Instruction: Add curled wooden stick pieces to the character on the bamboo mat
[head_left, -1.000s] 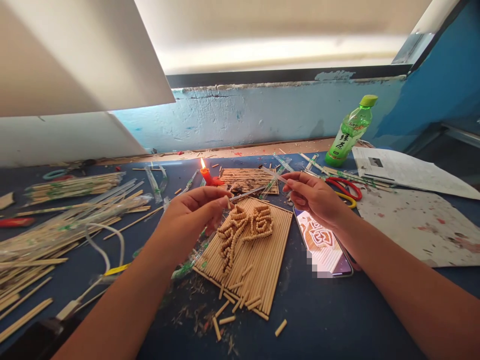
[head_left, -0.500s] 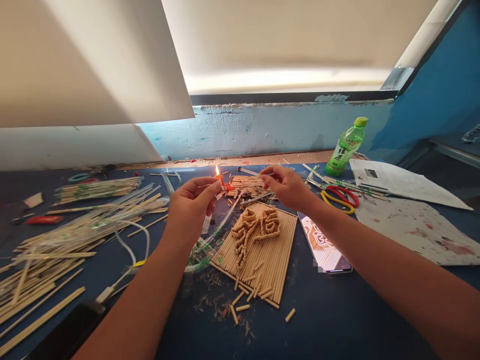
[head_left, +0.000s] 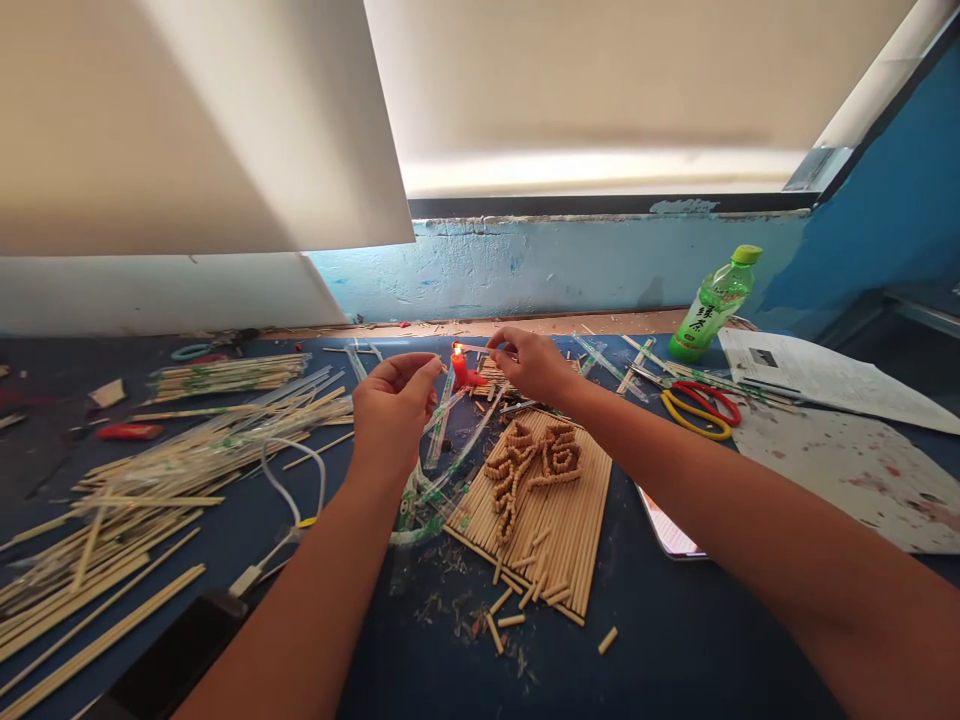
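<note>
A lit red candle (head_left: 460,372) stands on the blue table beyond my hands. My right hand (head_left: 531,362) pinches a thin whitish glue stick (head_left: 474,348), its far tip at the flame. To the left of the candle, my left hand (head_left: 397,405) is closed with thumb and forefinger pressed together; a tiny pale bit shows there, too small to name. Below both hands lies a mat of wooden sticks (head_left: 592,470). Raised figures built from short stick pieces (head_left: 506,490) stand on it, and loose cut pieces (head_left: 540,570) are scattered at its near edge.
Bundled and loose sticks (head_left: 135,510), a white cable (head_left: 322,480) and a red-handled tool (head_left: 130,431) lie left. At right are scissors (head_left: 701,410), a green tea bottle (head_left: 716,305), papers (head_left: 832,470) and a phone (head_left: 667,525) partly under my right forearm. Plastic wrappers (head_left: 439,430) lie near the candle.
My right hand has moved left, bringing the glue stick's tip to the candle flame. My left hand now sits clear of the candle, which shows more fully. The view has shifted slightly left.
</note>
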